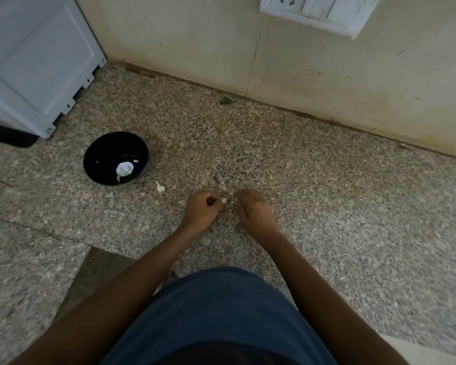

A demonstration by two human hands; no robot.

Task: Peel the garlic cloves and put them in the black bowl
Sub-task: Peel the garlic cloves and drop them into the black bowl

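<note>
I can read no text, label, brand or number anywhere in my head view. The white switch plate (319,11) on the wall and the pale appliance panel (34,59) at the left both show blank faces.

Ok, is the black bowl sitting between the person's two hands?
No, the black bowl stands apart on the counter, off to the left of the left hand and the right hand.
</note>
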